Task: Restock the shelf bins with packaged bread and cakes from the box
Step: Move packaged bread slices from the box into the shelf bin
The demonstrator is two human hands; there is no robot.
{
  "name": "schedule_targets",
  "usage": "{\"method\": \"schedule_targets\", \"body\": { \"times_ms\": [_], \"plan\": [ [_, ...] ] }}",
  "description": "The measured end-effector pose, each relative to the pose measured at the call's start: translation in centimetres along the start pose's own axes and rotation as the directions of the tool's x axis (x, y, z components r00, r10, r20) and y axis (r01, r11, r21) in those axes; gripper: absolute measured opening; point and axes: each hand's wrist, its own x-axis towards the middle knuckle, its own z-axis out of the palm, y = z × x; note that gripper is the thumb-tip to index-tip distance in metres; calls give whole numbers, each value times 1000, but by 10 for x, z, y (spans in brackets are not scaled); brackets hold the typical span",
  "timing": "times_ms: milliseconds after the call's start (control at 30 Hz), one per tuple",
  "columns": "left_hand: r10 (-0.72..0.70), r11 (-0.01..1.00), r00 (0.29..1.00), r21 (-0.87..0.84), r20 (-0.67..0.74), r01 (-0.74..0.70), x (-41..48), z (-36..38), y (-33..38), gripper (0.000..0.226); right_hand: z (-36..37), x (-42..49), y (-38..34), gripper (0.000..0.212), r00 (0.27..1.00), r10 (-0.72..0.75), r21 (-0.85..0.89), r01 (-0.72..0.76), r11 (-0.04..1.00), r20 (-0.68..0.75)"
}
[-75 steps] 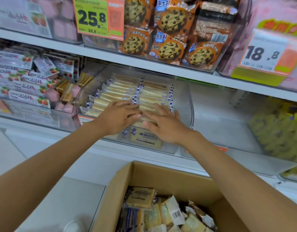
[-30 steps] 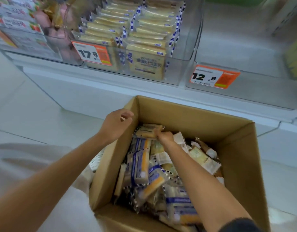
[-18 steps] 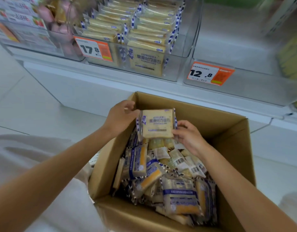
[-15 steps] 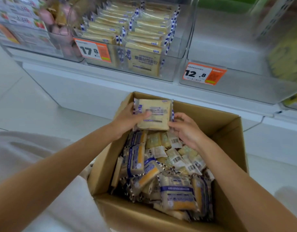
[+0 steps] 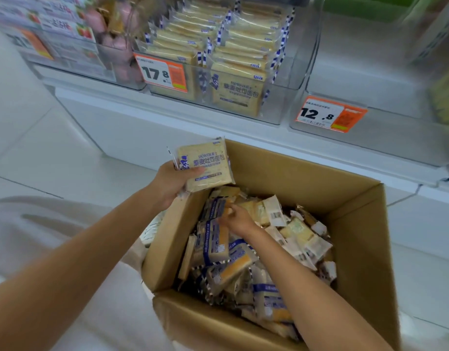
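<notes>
My left hand (image 5: 170, 182) grips a flat packet of toast bread (image 5: 205, 164) by its left edge, above the far left corner of the cardboard box (image 5: 355, 252). Down inside the box, my right hand (image 5: 237, 219) reaches among several loose bread packets (image 5: 215, 247), its fingertips on a blue-and-yellow one; whether it grips it I cannot tell. On the shelf above stands a clear bin (image 5: 289, 79) with two rows of the same toast packets standing upright.
A clear bin (image 5: 385, 140) to the right, tagged 12.8, looks mostly bare. Left of the toast bin is a bin with pink and strawberry-printed packets (image 5: 74, 29). White shelf base (image 5: 132, 127) and white floor tiles lie to the left.
My right hand let go of the toast packet and dropped back into the box. My left hand now holds that packet alone, slightly further left.
</notes>
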Motion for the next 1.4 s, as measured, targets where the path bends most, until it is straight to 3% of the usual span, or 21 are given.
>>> {"method": "schedule_targets", "body": {
  "times_ms": [133,200,267,433,567,633,733,800,833,867,900,967,1000,1067,1100,1200,1233,1333,1400],
  "plan": [
    [28,999,999,37,-17,-27,6,7,4,29,12,17,13,37,999,-44,-361,37,932,-13],
    [23,999,999,25,-24,-22,8,11,6,29,13,15,14,36,999,-26,-390,15,921,-22],
    [29,998,999,48,-24,-28,6,17,7,29,12,7,9,21,997,-63,-351,44,935,-41],
    [148,983,989,105,5,-148,2,25,7,33,-40,-47,-31,9,971,-99,-51,90,995,-219],
    [244,912,950,287,193,-292,-12,44,10,34,-111,-89,-79,1,925,27,349,116,930,-379],
    [224,902,928,296,299,-313,-20,61,7,32,-130,-103,-98,3,935,103,541,104,835,-339],
    [238,851,898,366,370,-376,-30,87,4,31,-138,-114,-115,5,954,149,676,68,734,-258],
    [237,863,885,332,400,-381,-32,97,3,56,-142,-119,-121,5,970,162,792,47,608,-181],
    [239,882,889,296,391,-368,-29,98,1,64,-144,-122,-122,16,977,158,834,32,550,-142],
    [225,898,904,282,364,-337,-28,97,3,67,-147,-126,-121,25,982,133,823,34,566,-132],
    [207,923,924,250,322,-294,-25,94,7,70,-151,-130,-121,30,983,95,732,50,680,-155],
    [106,974,947,159,303,-160,-22,88,18,74,-154,-134,-118,44,965,-25,268,98,958,-261],
    [69,985,943,125,326,-115,-20,88,22,66,-156,-134,-114,62,946,-93,16,103,995,-310],
    [50,974,925,187,377,-129,-19,88,34,44,-156,-134,-112,103,892,-298,-345,176,922,-341],
    [50,954,919,253,390,-159,-21,90,41,43,-155,-135,-116,112,857,-424,-517,230,825,-294],
    [82,852,887,430,454,-299,-23,91,64,59,-149,-142,-136,114,783,-615,-871,235,431,-93],
    [106,821,865,448,491,-355,-22,90,73,55,-149,-145,-146,108,781,-622,-896,235,376,-57],
    [228,735,797,438,560,-518,-22,90,105,55,-150,-156,-177,70,806,-586,-793,304,529,-82],
    [318,661,768,450,556,-600,-18,83,134,76,-151,-162,-195,59,758,-635,-805,279,524,-151]
  ]
}}
